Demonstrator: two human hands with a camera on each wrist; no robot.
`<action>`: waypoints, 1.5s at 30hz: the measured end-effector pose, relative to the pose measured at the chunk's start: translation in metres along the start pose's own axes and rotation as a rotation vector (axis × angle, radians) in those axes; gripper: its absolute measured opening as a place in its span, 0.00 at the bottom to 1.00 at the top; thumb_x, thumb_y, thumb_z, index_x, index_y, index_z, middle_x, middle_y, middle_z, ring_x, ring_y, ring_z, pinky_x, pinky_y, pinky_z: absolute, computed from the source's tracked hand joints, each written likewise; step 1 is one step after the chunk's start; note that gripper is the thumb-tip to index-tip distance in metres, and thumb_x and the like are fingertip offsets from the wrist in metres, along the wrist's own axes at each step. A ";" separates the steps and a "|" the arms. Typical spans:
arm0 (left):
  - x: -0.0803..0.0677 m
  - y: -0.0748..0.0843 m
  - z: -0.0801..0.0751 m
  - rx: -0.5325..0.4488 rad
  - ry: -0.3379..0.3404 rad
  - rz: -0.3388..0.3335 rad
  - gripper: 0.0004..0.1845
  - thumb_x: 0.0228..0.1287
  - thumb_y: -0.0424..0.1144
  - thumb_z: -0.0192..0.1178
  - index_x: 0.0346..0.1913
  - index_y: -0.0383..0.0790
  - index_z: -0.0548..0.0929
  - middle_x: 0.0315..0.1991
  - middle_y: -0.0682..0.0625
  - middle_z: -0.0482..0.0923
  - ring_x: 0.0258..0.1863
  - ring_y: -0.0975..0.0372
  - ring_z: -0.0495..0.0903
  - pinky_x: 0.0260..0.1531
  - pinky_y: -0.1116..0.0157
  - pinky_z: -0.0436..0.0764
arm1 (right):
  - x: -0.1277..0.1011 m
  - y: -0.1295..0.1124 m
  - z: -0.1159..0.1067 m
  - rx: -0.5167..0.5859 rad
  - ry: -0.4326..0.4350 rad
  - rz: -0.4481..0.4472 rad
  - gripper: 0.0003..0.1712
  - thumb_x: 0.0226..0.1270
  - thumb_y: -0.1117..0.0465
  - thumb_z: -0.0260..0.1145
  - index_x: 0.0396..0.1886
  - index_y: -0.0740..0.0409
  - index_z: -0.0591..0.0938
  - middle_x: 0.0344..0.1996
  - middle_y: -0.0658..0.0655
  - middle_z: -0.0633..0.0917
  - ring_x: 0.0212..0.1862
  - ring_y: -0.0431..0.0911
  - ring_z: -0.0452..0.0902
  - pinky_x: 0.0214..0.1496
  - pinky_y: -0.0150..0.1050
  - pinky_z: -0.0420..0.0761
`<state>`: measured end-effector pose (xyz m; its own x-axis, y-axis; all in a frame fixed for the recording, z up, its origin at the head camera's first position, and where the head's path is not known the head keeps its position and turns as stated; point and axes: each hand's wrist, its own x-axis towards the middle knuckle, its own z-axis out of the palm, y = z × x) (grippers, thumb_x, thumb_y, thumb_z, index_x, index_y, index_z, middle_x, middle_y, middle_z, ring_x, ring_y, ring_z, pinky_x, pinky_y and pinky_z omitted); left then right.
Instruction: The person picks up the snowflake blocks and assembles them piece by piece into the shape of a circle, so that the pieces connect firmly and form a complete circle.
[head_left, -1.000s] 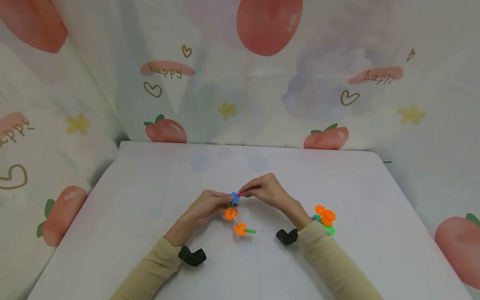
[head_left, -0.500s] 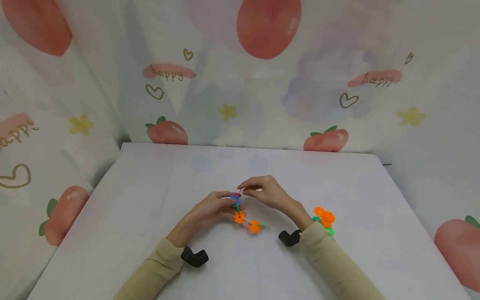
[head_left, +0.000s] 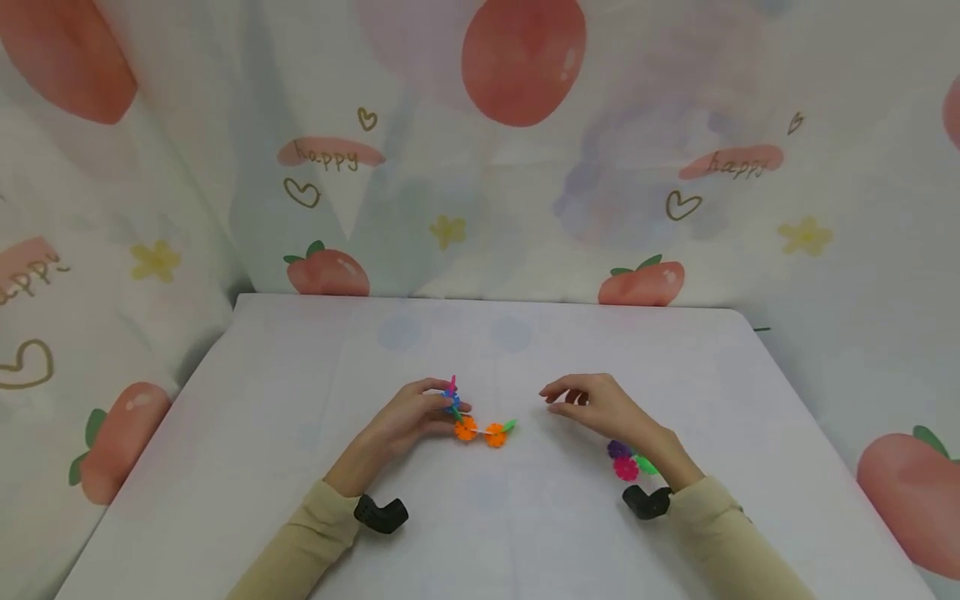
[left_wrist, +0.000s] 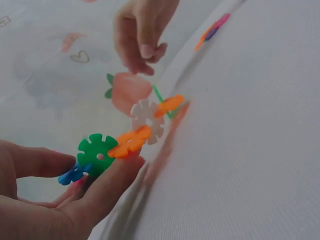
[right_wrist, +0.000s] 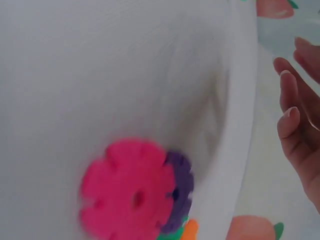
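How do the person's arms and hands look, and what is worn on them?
Both arms wear long sleeves of pale beige cloth, the left sleeve and the right sleeve, ending at the wrists. A small black device sits by each cuff: the left wrist device and the right wrist device. The left hand and right hand are bare: no gloves or rings visible. The fingernails are short and unpainted.

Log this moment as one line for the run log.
left hand: holds snowflake-disc chain | right hand: open, apart from chain | loose discs: by right wrist, on table
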<state>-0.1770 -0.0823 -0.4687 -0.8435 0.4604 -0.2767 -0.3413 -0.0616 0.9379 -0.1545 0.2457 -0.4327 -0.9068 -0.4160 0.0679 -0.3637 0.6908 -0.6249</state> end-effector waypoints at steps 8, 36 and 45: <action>-0.003 0.002 -0.005 -0.006 0.017 0.001 0.23 0.76 0.29 0.51 0.68 0.23 0.67 0.57 0.29 0.82 0.49 0.49 0.88 0.56 0.51 0.85 | -0.048 0.028 -0.023 -0.052 -0.035 0.101 0.16 0.66 0.59 0.74 0.53 0.56 0.88 0.42 0.50 0.88 0.37 0.40 0.77 0.35 0.31 0.80; -0.001 0.002 -0.005 0.013 -0.020 0.007 0.23 0.76 0.30 0.51 0.68 0.21 0.67 0.55 0.31 0.84 0.48 0.52 0.88 0.54 0.52 0.86 | -0.093 0.055 -0.028 -0.184 0.008 0.183 0.09 0.56 0.66 0.79 0.34 0.56 0.85 0.39 0.53 0.80 0.37 0.43 0.72 0.33 0.29 0.78; -0.002 0.003 -0.004 0.017 -0.014 -0.001 0.23 0.77 0.30 0.50 0.69 0.22 0.66 0.54 0.32 0.84 0.47 0.52 0.88 0.54 0.53 0.86 | -0.093 0.052 -0.027 -0.186 0.048 0.163 0.10 0.58 0.67 0.78 0.37 0.57 0.85 0.34 0.48 0.82 0.33 0.39 0.72 0.33 0.28 0.79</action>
<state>-0.1780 -0.0875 -0.4662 -0.8372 0.4725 -0.2752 -0.3352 -0.0458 0.9410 -0.0950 0.3365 -0.4506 -0.9641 -0.2649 0.0171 -0.2407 0.8451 -0.4774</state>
